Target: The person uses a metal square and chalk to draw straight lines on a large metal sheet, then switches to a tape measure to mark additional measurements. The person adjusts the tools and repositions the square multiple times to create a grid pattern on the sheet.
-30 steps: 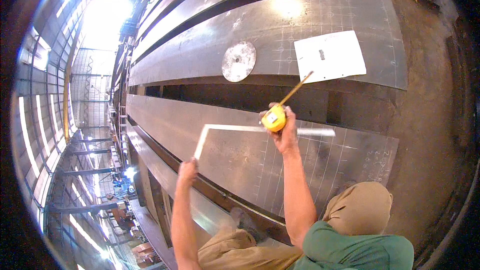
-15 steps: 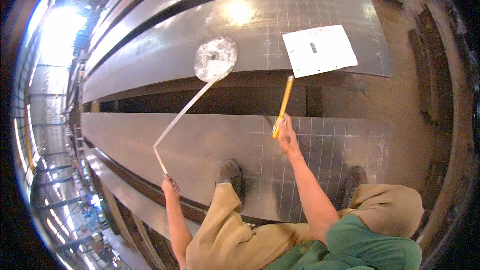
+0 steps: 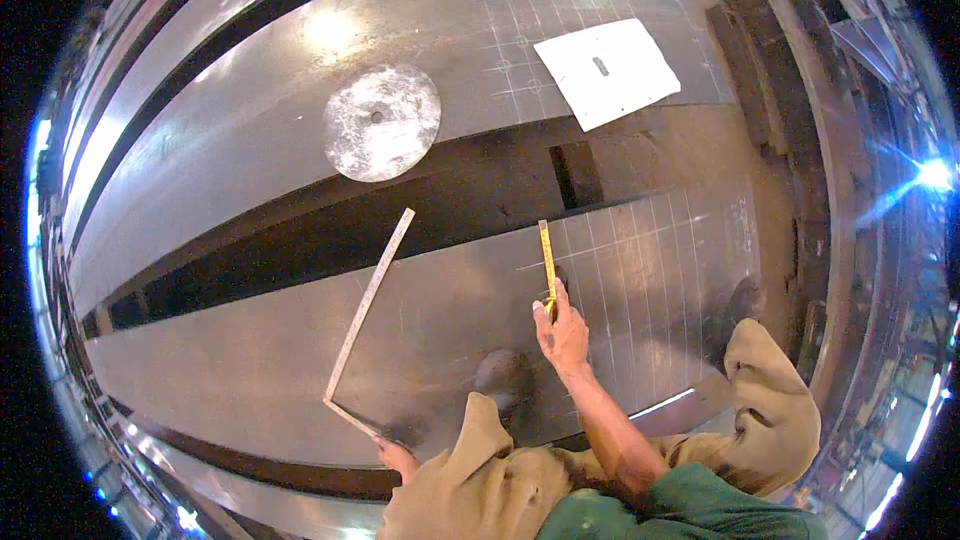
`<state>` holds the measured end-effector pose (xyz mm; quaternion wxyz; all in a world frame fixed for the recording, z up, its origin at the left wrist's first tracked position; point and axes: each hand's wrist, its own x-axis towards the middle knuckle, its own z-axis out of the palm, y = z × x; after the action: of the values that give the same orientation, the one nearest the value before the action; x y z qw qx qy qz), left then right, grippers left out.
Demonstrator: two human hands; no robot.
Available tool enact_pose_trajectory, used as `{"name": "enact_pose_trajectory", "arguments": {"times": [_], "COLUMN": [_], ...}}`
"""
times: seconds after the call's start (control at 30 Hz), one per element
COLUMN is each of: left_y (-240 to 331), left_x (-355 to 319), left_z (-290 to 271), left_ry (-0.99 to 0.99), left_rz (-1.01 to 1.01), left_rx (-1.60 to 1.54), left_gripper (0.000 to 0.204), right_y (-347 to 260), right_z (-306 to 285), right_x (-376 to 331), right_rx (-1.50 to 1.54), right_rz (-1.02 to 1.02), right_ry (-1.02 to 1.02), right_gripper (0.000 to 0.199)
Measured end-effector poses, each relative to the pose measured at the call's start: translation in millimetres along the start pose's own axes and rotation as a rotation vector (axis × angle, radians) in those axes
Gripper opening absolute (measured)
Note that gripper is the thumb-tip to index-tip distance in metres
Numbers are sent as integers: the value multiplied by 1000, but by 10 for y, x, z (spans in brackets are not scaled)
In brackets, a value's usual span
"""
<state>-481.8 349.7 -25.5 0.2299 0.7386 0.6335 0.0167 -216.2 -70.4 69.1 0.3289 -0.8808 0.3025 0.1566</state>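
A yellow tape measure (image 3: 547, 265) is being pinched in the right hand (image 3: 562, 332) and laid flat on the near steel plate (image 3: 250, 360), among the chalk grid lines (image 3: 640, 270). Its long axis is running from the hand away toward the plate's far edge, where its tip is lying. A steel square (image 3: 365, 325) is being gripped by its short leg in the left hand (image 3: 398, 457); the long leg is pointing up and to the right. The hands are being kept well apart. In judgement, the tape could be skewed off the grid line if the thumb slips – a false reading – and the square, held only at its end, could be swung out of true
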Motion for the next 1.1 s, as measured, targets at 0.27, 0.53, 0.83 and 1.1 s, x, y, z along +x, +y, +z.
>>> {"name": "enact_pose_trajectory", "arguments": {"times": [0.27,0.53,0.83,1.1], "left_y": [793,3507,5096,5120], "left_x": [81,-293,-2101,-2423], "left_z": [-455,-301,1921,2615], "left_ry": [-450,-405,-1169,-1476], "left_rz": [357,880,2048,2084], "left_rx": [913,467,-83,228], "left_gripper": [57,32,17,9], "right_y": [-78,11,-64,-52], "right_z": [-146,78,130,-6], "right_x": [-264,-239,-249,-186], "right_rx": [-154,-253,-231,-47], "right_rz": [239,167,56,149], "right_ry": [-15,100,137,40], "right_gripper": [65,70,81,71]}}
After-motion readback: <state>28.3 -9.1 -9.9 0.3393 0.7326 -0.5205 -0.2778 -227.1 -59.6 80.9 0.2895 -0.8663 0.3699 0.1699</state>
